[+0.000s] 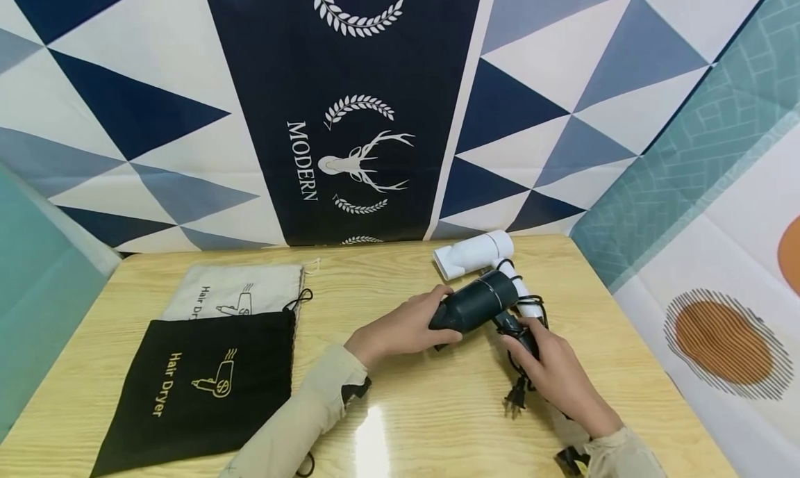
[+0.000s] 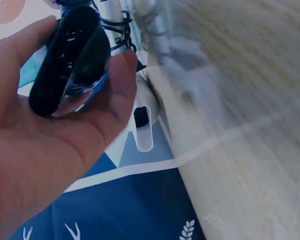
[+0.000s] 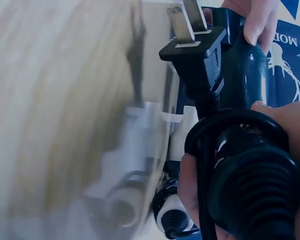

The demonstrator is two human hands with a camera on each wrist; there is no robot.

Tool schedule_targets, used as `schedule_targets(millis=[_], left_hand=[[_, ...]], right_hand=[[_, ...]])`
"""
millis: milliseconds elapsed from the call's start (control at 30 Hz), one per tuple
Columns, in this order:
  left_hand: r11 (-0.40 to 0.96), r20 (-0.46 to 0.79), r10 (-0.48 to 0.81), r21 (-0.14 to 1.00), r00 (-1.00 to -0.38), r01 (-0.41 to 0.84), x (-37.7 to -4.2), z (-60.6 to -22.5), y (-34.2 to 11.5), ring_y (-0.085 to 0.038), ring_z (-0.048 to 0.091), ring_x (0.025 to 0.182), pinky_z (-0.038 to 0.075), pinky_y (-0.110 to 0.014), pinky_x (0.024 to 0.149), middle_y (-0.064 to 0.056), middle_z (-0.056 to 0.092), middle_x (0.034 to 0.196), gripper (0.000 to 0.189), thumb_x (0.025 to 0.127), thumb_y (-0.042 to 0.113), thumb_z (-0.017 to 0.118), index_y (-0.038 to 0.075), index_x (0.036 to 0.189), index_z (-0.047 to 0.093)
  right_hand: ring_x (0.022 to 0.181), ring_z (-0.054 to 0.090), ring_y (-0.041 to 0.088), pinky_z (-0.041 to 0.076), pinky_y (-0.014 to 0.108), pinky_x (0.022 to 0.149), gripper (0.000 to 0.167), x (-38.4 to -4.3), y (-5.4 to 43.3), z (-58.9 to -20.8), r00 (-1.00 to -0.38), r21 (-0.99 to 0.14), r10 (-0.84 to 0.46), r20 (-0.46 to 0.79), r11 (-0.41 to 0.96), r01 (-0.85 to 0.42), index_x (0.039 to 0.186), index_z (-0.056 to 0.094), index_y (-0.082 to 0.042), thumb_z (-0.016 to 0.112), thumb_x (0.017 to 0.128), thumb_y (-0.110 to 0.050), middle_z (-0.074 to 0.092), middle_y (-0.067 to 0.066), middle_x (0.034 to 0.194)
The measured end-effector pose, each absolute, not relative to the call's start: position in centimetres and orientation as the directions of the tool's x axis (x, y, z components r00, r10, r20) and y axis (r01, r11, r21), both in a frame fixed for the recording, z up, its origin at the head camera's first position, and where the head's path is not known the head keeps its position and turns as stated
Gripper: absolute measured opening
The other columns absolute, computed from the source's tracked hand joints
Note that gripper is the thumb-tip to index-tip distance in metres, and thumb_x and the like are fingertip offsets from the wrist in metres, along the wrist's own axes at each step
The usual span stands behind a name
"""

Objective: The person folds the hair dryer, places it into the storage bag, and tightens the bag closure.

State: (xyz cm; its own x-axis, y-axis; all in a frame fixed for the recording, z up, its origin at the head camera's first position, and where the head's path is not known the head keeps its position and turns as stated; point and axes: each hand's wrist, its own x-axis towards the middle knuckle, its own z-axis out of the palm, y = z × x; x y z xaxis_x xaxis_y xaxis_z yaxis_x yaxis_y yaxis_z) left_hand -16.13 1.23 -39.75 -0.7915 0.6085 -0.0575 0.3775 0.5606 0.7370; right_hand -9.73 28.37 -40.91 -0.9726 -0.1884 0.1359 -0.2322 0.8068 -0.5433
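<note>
A black hair dryer [image 1: 478, 302] is held above the table between both hands. My left hand [image 1: 409, 327] grips its nozzle end, thumb on the near side; the left wrist view shows the flat black nozzle [image 2: 65, 60] between thumb and fingers. My right hand [image 1: 559, 370] holds the handle, where the black cord is wound round. From it the two-prong plug [image 1: 516, 397] hangs down. Just behind lies a white hair dryer [image 1: 478, 252] on the table, its handle wrapped in dark cord and partly hidden by the black one.
On the left of the wooden table [image 1: 400, 422] lies a black drawstring bag [image 1: 187, 394] printed "Hair Dryer". It overlaps a whitish drawstring bag [image 1: 240, 283] behind it. A patterned backdrop [image 1: 369, 68] stands along the far table edge, with more panels at both sides.
</note>
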Motion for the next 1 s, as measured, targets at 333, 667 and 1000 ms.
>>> schedule_targets(millis=[333,667,1000], left_hand=[[0.483,0.014,0.621,0.781,-0.784,0.396,-15.9,-39.2,0.3,-0.008,0.059,0.092,0.049,-0.026,0.078,0.000,0.061,0.115,0.070,0.094,0.058,0.058,0.013,0.146,0.043],[0.488,0.059,0.615,0.754,-0.786,0.439,-14.8,-37.9,-0.8,-0.009,0.060,0.087,0.050,-0.026,0.075,0.002,0.061,0.108,0.066,0.094,0.061,0.056,0.016,0.141,0.046],[0.478,0.059,0.597,0.774,-0.800,0.415,-14.0,-37.1,-2.4,-0.009,0.061,0.087,0.051,-0.027,0.074,0.002,0.062,0.109,0.068,0.094,0.060,0.057,0.018,0.145,0.043]], right_hand=[[0.064,0.055,0.009,0.046,0.027,0.054,0.049,-9.7,27.6,-39.8,-0.956,-0.520,-0.225,0.189,0.803,-0.292,0.133,0.053,-0.002,0.056,0.102,-0.039,0.062,0.005,0.087],[0.062,0.056,0.008,0.047,0.027,0.052,0.049,-8.7,26.6,-38.4,-0.962,-0.547,-0.210,0.173,0.792,-0.271,0.135,0.052,-0.005,0.058,0.100,-0.039,0.063,0.005,0.086],[0.058,0.052,0.009,0.045,0.027,0.050,0.047,-8.9,25.5,-37.5,-0.953,-0.517,-0.221,0.206,0.802,-0.298,0.131,0.055,-0.009,0.059,0.099,-0.042,0.061,0.001,0.081]])
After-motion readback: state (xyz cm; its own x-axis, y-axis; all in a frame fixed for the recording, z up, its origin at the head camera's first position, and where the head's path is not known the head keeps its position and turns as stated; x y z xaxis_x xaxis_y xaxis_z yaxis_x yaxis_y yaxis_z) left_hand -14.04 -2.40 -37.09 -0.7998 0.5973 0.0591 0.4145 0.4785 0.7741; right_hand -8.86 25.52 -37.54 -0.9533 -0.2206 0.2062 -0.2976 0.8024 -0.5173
